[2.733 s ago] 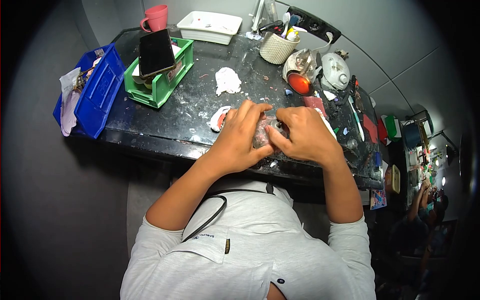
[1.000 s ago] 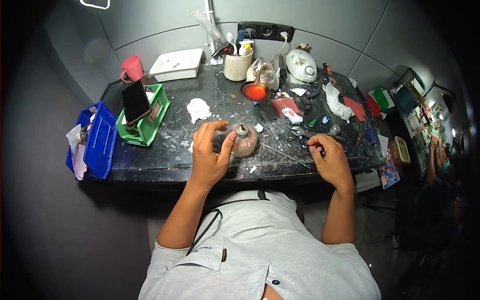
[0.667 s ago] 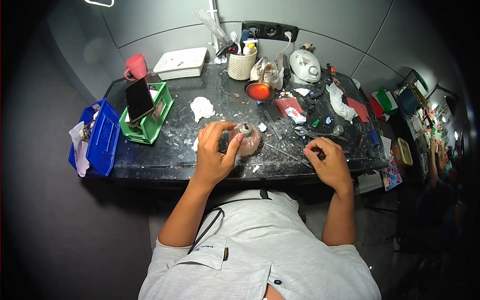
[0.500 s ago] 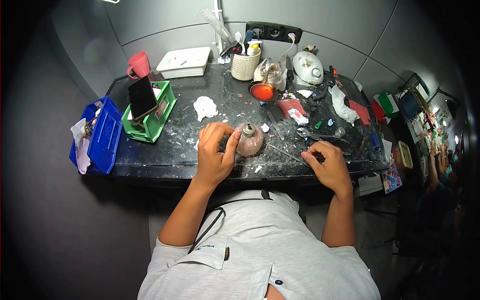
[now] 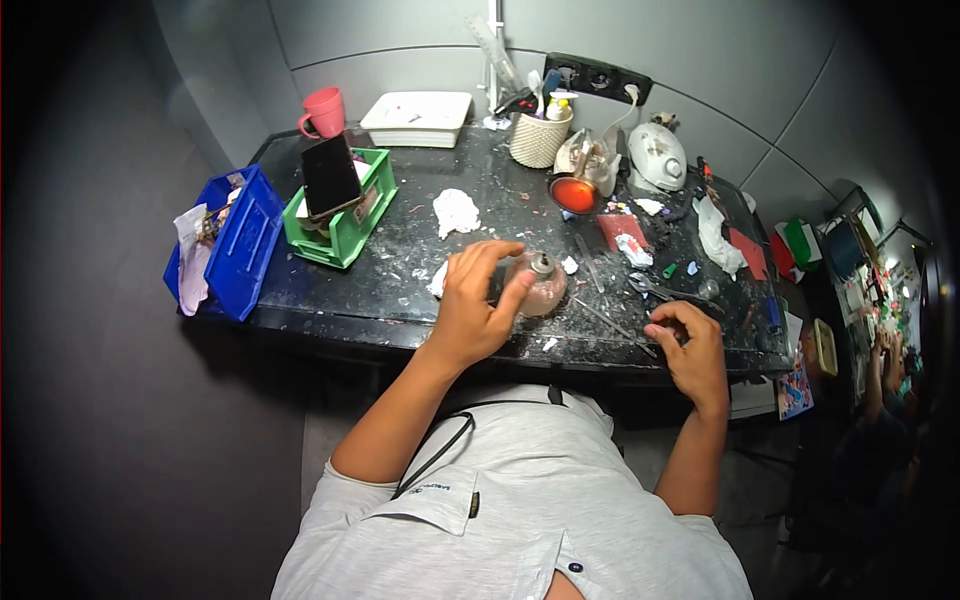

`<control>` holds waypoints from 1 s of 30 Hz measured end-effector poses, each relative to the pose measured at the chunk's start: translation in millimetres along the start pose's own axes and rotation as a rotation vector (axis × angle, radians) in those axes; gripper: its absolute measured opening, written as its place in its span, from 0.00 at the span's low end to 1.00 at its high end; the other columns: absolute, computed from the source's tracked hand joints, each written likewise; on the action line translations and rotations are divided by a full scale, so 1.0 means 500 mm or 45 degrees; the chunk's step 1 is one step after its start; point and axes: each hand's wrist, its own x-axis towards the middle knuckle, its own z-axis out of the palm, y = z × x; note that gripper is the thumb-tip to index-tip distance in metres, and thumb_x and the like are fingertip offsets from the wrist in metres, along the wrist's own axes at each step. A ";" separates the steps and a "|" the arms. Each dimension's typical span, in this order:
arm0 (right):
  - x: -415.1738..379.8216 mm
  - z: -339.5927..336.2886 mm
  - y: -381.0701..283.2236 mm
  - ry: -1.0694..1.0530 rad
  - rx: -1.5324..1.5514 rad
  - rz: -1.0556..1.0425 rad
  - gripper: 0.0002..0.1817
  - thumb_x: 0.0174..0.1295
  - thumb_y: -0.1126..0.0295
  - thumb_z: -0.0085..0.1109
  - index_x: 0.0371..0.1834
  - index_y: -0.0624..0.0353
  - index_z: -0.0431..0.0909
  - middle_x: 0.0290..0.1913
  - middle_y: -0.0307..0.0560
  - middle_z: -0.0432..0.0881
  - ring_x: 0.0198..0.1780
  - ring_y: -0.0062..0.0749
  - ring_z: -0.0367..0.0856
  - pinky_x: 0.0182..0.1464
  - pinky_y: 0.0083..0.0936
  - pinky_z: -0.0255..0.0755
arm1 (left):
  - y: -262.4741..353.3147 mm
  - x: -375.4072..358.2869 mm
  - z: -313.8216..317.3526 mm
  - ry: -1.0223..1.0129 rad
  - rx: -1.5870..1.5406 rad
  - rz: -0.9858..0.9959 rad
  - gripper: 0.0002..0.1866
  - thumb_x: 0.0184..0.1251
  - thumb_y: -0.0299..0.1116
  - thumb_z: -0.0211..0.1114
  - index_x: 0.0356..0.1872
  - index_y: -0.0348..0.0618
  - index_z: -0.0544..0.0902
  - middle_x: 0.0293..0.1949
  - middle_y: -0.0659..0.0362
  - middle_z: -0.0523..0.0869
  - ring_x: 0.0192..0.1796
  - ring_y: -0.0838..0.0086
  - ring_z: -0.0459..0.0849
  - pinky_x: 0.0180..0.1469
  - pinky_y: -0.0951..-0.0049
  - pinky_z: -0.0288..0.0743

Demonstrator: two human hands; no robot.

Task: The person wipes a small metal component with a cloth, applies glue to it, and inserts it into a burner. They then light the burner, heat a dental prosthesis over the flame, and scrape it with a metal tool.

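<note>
A small glass spirit lamp [image 5: 546,292] with a metal neck stands near the front edge of the black worktop. My left hand [image 5: 478,305] is beside it, fingers spread, with the thumb overlapping the lamp's side and the index finger reaching behind its neck. A thin metal tool [image 5: 612,324] lies on the worktop, one end pointing at the lamp. Over its other end hovers my right hand [image 5: 692,350], loosely curved, thumb and index finger apart and nothing visible between them. Metal pliers [image 5: 655,290] lie just beyond this hand, beside a flat strip-like tool [image 5: 590,263].
Farther back are a dark bowl of orange-red material [image 5: 574,195], a woven cup of tools [image 5: 540,138] and a white device [image 5: 657,158]. A phone [image 5: 331,177] leans on a green bin [image 5: 375,205], with a blue bin [image 5: 245,255] at left. Scraps litter the worktop.
The camera view has shifted, so everything sits farther right. My left thumb now overlaps the lamp, and my right hand has dropped slightly, showing more of the thin tool's near end.
</note>
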 end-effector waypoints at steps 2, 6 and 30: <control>-0.006 -0.005 0.004 0.059 -0.047 0.040 0.07 0.62 0.78 0.74 0.40 0.66 0.85 0.37 0.45 0.87 0.34 0.28 0.80 0.41 0.26 0.75 | 0.007 0.006 0.000 -0.033 0.023 0.064 0.17 0.71 0.36 0.75 0.55 0.40 0.86 0.52 0.51 0.91 0.58 0.57 0.86 0.63 0.59 0.71; -0.012 -0.015 0.006 0.049 -0.061 0.060 0.08 0.62 0.75 0.76 0.39 0.66 0.85 0.35 0.44 0.86 0.34 0.26 0.79 0.41 0.26 0.75 | 0.005 0.008 0.007 -0.063 0.018 0.106 0.18 0.68 0.36 0.77 0.54 0.41 0.87 0.52 0.52 0.91 0.58 0.57 0.87 0.64 0.58 0.71; -0.015 -0.006 -0.002 0.034 0.004 0.005 0.08 0.65 0.72 0.75 0.39 0.66 0.86 0.34 0.46 0.87 0.33 0.28 0.80 0.39 0.27 0.75 | 0.008 0.009 0.012 -0.006 0.127 0.269 0.17 0.67 0.32 0.73 0.57 0.46 0.89 0.50 0.57 0.89 0.54 0.61 0.84 0.62 0.60 0.67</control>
